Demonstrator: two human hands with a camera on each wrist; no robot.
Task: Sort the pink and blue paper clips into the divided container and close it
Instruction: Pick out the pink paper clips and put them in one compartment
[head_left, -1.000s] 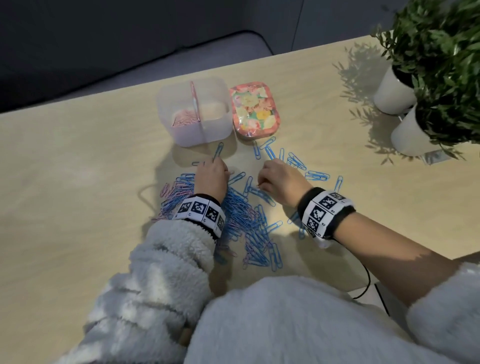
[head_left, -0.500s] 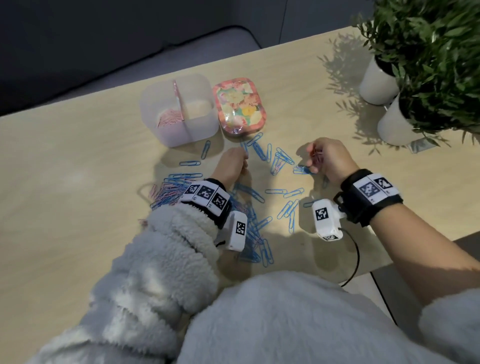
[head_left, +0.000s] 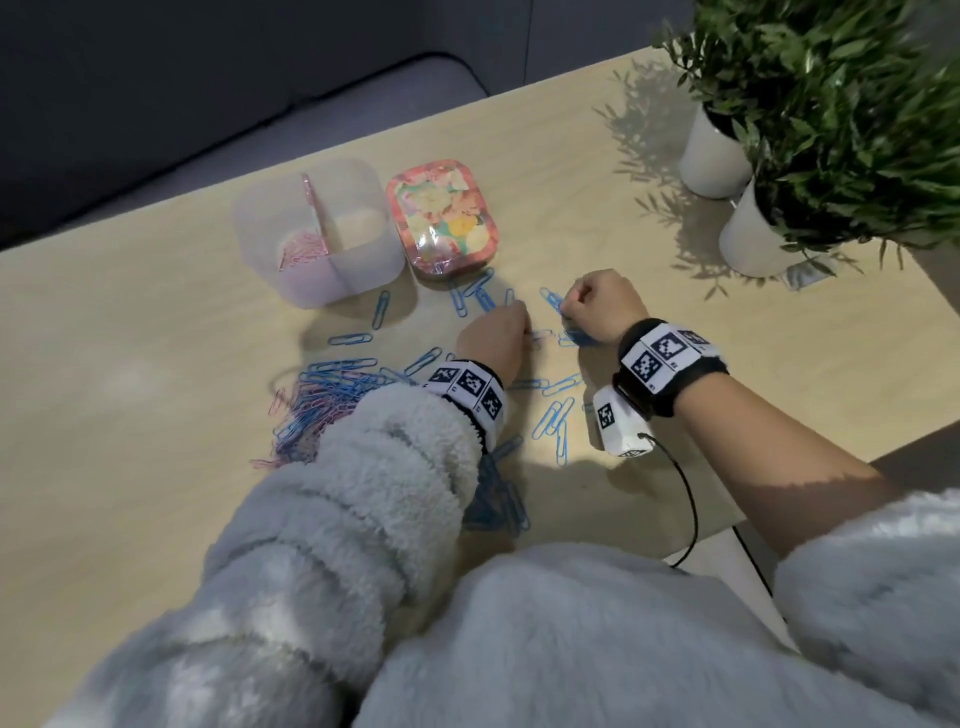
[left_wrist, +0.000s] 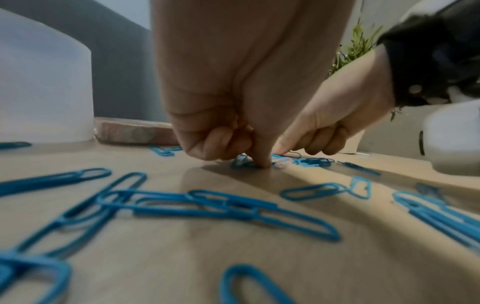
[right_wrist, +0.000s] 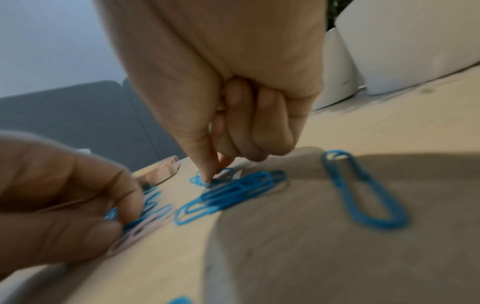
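Note:
A clear divided container (head_left: 317, 228) stands open at the far side, with pink clips (head_left: 301, 247) in its left compartment. Its floral lid (head_left: 441, 218) lies to its right. Blue paper clips (head_left: 553, 415) are scattered in front of them, and a mixed pink and blue pile (head_left: 322, 400) lies at the left. My left hand (head_left: 496, 338) is curled, its fingertips (left_wrist: 262, 162) pressing on a pink clip (right_wrist: 140, 228) and blue clips on the table. My right hand (head_left: 597, 306), close beside it, pinches a blue clip (right_wrist: 221, 176) against the table.
Two white pots with green plants (head_left: 717, 156) stand at the far right of the wooden table (head_left: 130, 389). A cable (head_left: 685, 514) runs from the right wrist camera over the table's near edge. A dark sofa lies beyond the far edge.
Both hands have left the middle of the pile and moved forward and right to the scattered clips near the lid. The right hand went right first, then came back towards the left hand.

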